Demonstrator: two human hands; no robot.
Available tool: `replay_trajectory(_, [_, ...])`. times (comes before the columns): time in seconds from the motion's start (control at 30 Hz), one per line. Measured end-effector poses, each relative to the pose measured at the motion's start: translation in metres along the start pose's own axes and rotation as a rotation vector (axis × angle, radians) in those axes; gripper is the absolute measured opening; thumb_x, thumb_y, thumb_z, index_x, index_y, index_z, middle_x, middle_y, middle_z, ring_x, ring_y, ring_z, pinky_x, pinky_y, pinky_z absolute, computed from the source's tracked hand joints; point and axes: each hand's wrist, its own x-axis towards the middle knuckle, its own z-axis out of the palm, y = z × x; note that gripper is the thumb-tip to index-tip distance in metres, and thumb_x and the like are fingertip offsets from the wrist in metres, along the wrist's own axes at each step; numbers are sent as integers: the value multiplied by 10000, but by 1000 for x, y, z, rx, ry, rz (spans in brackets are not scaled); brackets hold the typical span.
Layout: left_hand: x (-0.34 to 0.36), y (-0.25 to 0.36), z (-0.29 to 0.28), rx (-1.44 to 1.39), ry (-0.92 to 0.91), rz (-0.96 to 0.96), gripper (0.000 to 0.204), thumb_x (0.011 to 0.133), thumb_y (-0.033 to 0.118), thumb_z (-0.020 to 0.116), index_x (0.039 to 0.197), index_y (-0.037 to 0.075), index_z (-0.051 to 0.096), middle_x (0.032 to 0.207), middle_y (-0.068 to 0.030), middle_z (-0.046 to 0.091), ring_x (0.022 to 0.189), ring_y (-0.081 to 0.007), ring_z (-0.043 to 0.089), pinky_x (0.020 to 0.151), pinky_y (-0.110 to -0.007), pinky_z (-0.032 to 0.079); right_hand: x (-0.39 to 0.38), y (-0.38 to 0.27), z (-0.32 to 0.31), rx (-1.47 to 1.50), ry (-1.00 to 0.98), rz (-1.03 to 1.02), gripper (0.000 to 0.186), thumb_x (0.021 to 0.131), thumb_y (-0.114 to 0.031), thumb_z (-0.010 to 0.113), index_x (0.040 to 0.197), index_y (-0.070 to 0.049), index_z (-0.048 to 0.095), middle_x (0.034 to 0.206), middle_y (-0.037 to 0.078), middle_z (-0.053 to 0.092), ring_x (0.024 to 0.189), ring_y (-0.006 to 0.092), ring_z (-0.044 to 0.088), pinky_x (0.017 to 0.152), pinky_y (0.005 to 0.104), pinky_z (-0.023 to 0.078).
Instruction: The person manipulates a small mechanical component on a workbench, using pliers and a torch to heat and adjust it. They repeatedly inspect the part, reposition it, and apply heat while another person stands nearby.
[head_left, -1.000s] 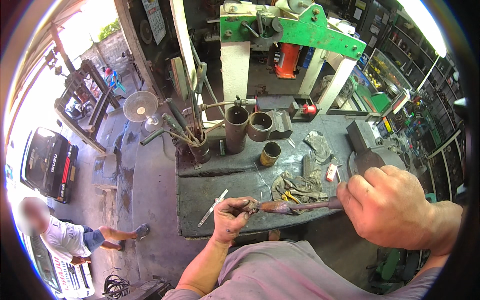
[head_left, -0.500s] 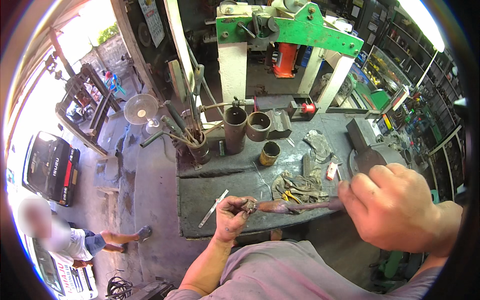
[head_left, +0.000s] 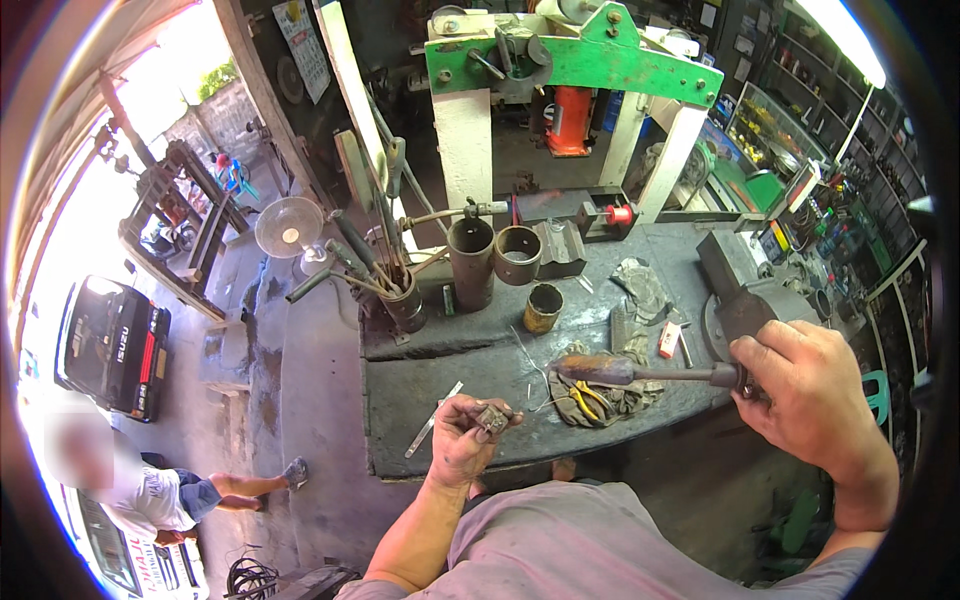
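My left hand (head_left: pixel 460 445) pinches a small grimy metal piece (head_left: pixel 492 418) over the front of the dark steel workbench (head_left: pixel 420 370). My right hand (head_left: pixel 805 395) grips a long dark metal tool (head_left: pixel 700 373) by its right end; its thick, rust-brown head (head_left: pixel 590 369) points left, apart from the piece and above a crumpled greasy rag (head_left: pixel 635 390). Yellow-handled pliers (head_left: pixel 590 400) lie on that rag. A thin metal strip (head_left: pixel 435 418) rests left of my left hand, and a rusty can (head_left: pixel 543 307) stands farther back.
Upright steel cylinders (head_left: pixel 470 265) and a tool holder (head_left: pixel 405 305) stand on the bench's back, before a green-and-white press (head_left: pixel 570 65). A heavy vice (head_left: pixel 730 290) sits at right. Another person (head_left: pixel 150 500) is at lower left, near vehicles (head_left: pixel 110 345) and a fan (head_left: pixel 290 235).
My right hand has moved right and slightly up with the long tool, whose head has separated from the small piece in my left hand and now sits higher.
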Motion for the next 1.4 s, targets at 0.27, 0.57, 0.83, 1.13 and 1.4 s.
replay_trajectory(0.27, [-7, 0, 2, 31, 35, -28, 330, 918, -11, 815, 1214, 74, 698, 1194, -173, 775, 1202, -310, 720, 1070, -595, 581, -42, 25, 73, 353, -10, 267, 324, 727, -124, 878, 1010, -21, 759, 800, 126, 646, 714, 354, 675, 656, 459, 550])
replay_trajectory(0.57, [-15, 5, -3, 138, 63, -102, 334, 934, 2, 801, 1243, 78, 698, 1196, -160, 775, 1209, -318, 717, 1077, -582, 583, -83, 31, 159, 705, -44, 401, 359, 736, -146, 870, 1038, 26, 781, 802, 178, 684, 740, 383, 684, 697, 457, 555])
replay_trajectory(0.83, [-16, -4, 4, 114, 137, -190, 341, 951, 46, 804, 1265, 105, 686, 1215, -160, 766, 1188, -318, 733, 1106, -573, 578, -102, 31, 214, 910, -44, 447, 330, 740, -104, 857, 1034, 27, 786, 785, 177, 686, 721, 355, 700, 680, 420, 549])
replay_trajectory(1.13, [-13, -16, 8, 92, 186, -231, 351, 944, 42, 811, 1268, 105, 691, 1212, -162, 760, 1206, -314, 717, 1110, -576, 577, -102, 37, 236, 1076, -89, 484, 331, 789, -120, 849, 1057, 62, 779, 786, 166, 719, 722, 313, 726, 697, 413, 563])
replay_trajectory(1.4, [-13, -19, 17, 159, 206, -158, 321, 928, 39, 818, 1219, 101, 697, 1207, -127, 739, 1182, -278, 727, 1087, -548, 601, -17, 1, 287, 2207, -163, 764, 300, 1027, -253, 714, 1041, 42, 664, 761, 82, 617, 587, 152, 573, 491, 303, 468])
